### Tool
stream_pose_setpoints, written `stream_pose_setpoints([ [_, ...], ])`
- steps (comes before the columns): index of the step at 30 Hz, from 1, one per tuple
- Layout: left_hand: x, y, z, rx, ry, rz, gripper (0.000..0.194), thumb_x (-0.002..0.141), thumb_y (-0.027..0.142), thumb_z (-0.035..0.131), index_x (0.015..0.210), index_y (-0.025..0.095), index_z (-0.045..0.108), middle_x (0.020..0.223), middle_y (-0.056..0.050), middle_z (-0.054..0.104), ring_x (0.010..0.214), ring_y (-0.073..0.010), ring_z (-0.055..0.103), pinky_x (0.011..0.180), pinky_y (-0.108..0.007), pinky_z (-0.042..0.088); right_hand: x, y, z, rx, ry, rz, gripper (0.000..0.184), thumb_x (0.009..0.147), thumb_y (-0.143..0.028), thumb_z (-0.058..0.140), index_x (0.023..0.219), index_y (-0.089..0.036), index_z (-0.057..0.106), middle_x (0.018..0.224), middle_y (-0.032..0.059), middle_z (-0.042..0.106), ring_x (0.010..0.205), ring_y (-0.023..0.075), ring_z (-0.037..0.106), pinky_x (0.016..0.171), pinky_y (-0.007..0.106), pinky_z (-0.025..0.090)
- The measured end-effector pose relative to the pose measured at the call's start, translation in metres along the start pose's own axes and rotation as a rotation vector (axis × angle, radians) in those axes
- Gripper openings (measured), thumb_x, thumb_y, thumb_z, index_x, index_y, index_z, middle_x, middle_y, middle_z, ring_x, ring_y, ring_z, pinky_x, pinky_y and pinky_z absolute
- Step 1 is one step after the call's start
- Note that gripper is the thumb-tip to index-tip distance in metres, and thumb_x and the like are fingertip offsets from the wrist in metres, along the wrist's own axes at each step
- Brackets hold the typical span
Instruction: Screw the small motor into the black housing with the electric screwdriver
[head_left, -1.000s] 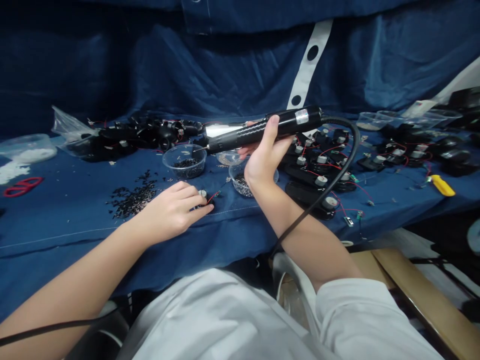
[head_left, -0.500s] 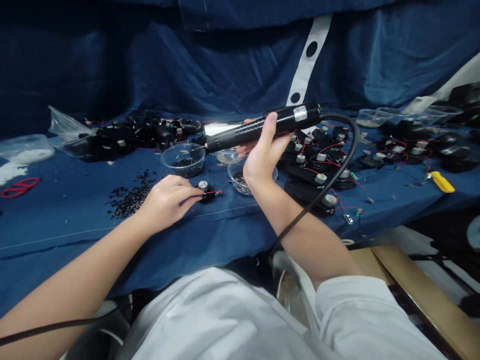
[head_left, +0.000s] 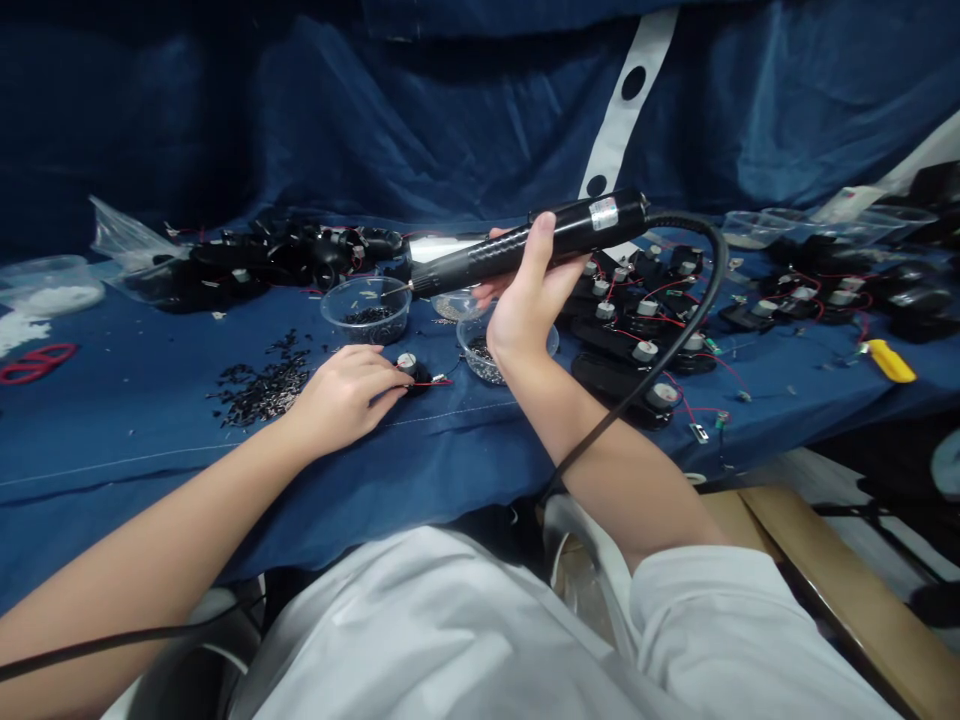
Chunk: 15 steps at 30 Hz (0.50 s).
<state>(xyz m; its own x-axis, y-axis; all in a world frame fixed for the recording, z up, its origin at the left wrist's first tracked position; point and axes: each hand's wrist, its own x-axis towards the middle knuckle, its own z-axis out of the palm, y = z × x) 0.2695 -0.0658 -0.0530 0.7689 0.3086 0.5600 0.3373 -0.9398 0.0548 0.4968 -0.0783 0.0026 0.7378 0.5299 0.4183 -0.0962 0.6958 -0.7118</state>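
Observation:
My right hand (head_left: 525, 305) grips a black electric screwdriver (head_left: 540, 238), held nearly level above the table with its tip pointing left over a clear cup of black screws (head_left: 367, 310); its black cable (head_left: 675, 335) loops down past my forearm. My left hand (head_left: 346, 392) rests on the blue cloth, fingers curled, pinching a small black part with a silver motor and red wire (head_left: 413, 372). A second clear cup of small screws (head_left: 484, 358) sits just behind my right wrist.
A scatter of loose black screws (head_left: 259, 385) lies left of my left hand. Several black assemblies with motors and red wires (head_left: 645, 335) fill the right side; a pile of black parts (head_left: 285, 258) and a plastic bag sit at the back left. Red scissors (head_left: 37, 362) lie far left, a yellow tool (head_left: 889, 362) far right.
My left hand drew back a little, uncovering the small motor part it pinches. The screwdriver stayed raised in my right hand, shifting only slightly with the view.

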Motion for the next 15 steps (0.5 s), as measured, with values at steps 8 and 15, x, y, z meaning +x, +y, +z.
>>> stream_pose_setpoints([
  [8, 0.002, 0.003, -0.002, 0.016, 0.087, -0.031, 0.016, 0.1, 0.029, 0.065, 0.095, 0.027, 0.081, 0.097, -0.003, 0.084, 0.091, -0.0222, 0.076, 0.104, -0.048, 0.056, 0.001, 0.006, -0.001, 0.019, -0.025, 0.007, 0.045, 0.102, -0.068, 0.044, 0.131, -0.033, 0.045, 0.106, 0.0011, 0.078, 0.084, 0.021, 0.085, 0.052, 0.026, 0.068],
  [15, 0.0, 0.001, -0.003, 0.047, 0.029, 0.037, 0.017, 0.099, 0.028, 0.067, 0.1, 0.03, 0.084, 0.091, -0.003, 0.083, 0.087, -0.0231, 0.072, 0.094, -0.047, 0.056, 0.003, 0.012, -0.003, -0.019, -0.069, -0.026, 0.056, 0.099, -0.076, 0.042, 0.135, -0.034, 0.044, 0.114, 0.0038, 0.079, 0.091, 0.0247, 0.085, 0.056, 0.033, 0.071],
])
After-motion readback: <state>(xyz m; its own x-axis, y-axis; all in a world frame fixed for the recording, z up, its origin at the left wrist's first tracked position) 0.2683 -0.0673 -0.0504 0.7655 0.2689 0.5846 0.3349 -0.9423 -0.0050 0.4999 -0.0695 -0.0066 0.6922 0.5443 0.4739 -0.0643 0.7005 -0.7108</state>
